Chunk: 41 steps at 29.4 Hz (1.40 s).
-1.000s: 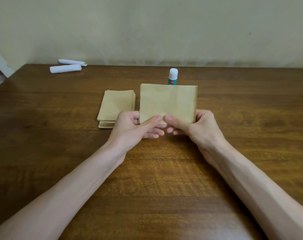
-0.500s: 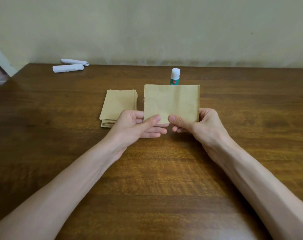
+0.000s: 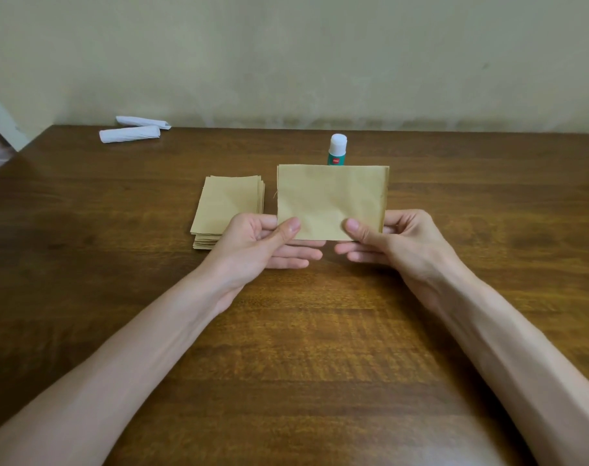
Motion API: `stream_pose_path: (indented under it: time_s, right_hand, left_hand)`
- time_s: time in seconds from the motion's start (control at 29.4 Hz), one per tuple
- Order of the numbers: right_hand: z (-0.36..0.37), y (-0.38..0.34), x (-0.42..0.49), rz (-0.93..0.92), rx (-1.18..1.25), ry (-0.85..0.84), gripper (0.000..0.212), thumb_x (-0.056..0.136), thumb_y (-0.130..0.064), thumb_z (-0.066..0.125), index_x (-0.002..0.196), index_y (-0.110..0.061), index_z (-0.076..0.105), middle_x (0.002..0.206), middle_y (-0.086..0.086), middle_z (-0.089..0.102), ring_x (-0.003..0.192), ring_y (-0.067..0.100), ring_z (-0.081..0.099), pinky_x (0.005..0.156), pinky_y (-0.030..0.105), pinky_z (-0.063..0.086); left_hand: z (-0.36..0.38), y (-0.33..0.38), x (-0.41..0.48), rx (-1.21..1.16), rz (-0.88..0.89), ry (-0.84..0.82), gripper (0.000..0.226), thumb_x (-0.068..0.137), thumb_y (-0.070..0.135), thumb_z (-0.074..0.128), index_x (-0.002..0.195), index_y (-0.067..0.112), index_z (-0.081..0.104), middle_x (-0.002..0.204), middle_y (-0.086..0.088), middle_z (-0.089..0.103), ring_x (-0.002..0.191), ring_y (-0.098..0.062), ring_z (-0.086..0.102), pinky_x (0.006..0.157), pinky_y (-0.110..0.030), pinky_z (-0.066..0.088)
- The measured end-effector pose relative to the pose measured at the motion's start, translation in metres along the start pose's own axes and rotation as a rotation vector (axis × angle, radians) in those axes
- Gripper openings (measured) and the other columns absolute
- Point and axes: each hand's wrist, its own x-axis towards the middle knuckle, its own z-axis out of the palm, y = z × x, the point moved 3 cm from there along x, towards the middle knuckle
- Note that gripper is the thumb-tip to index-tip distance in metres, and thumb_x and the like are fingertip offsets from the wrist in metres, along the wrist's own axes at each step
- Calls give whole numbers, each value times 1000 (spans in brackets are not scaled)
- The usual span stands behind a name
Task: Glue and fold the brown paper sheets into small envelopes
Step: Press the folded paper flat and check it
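Note:
I hold one brown paper sheet (image 3: pixel 331 200) upright above the wooden table (image 3: pixel 320 348). My left hand (image 3: pixel 262 243) pinches its lower left edge, thumb in front and fingers behind. At the lower right edge my right hand (image 3: pixel 390 240) grips it the same way. A stack of brown paper sheets (image 3: pixel 227 210) lies flat on the table just left of the held sheet. Behind the sheet stands a glue stick (image 3: pixel 337 151) with a white cap and green body; its lower part is hidden by the paper.
Two white rolled paper pieces (image 3: pixel 129 133) lie at the table's far left corner. A pale wall runs along the table's far edge.
My thumbs have slid apart along the sheet's lower edge, from nearly touching at the middle toward the corners. The sheet stays upright between both hands.

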Motion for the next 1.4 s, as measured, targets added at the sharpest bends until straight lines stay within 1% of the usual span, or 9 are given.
stream_pose_path:
  time_s: [0.17,0.37,0.54,0.75,0.92,1.06,1.23,1.33,1.4]
  right_hand:
    - [-4,-1,1,32,-15,-4,26,91,-12,77,113,1,77,100,17,80,93,25,80,78,27,65]
    - [-8,-4,0,37,-81,20,12,92,-14,76,94,-2,79,95,19,80,87,23,80,72,23,65]
    - [-12,-6,0,30,-76,49,16,93,-16,75,99,-2,79,95,18,80,89,25,80,72,24,64]
    - [-14,-7,0,-20,-118,38,17,95,-19,75,97,-2,79,96,16,80,93,25,80,71,23,62]
    - [-12,-8,0,-70,-195,-4,19,94,-25,77,103,-8,80,101,9,81,96,23,78,76,25,56]
    - [-14,-7,2,-146,-208,31,12,89,-21,82,95,-11,80,91,13,80,83,18,75,75,24,58]
    - [-17,-6,4,-157,-188,56,8,90,-19,81,93,-12,78,92,13,79,83,20,73,93,41,60]
    - [-14,-5,4,-147,-184,19,15,92,-21,80,100,-9,77,103,17,79,97,30,76,103,52,57]
    - [-11,-6,3,-169,-190,31,20,92,-23,79,107,-11,75,110,13,79,108,31,75,103,56,56]
  left_hand:
    - [-4,0,1,2,8,32,28,104,24,59,111,-2,66,101,-12,81,96,-23,79,80,-26,64]
    - [-6,0,2,-3,-9,57,28,103,25,60,117,0,66,101,-11,81,97,-23,79,81,-28,64]
    - [-4,-1,1,-9,-13,49,29,103,25,59,116,0,66,103,-12,80,97,-24,79,83,-29,64]
    - [-3,3,-1,-86,-6,55,45,93,37,72,131,14,65,124,-2,75,100,-27,78,88,-34,63]
    - [-6,-1,-2,-15,76,157,22,95,19,74,117,16,72,109,1,80,92,-23,80,78,-27,64]
    - [-8,-1,-1,-3,84,191,15,94,17,75,109,17,74,108,1,81,90,-22,80,78,-29,65]
    - [-3,-1,-2,-82,47,120,33,89,22,79,118,14,69,107,1,81,94,-23,80,82,-29,64]
    - [-4,-3,-1,-37,52,119,31,88,19,80,116,12,71,103,-1,81,92,-23,80,80,-27,64]
    - [-5,-5,0,6,58,135,25,90,16,80,113,14,72,99,-1,81,90,-22,80,77,-26,64]
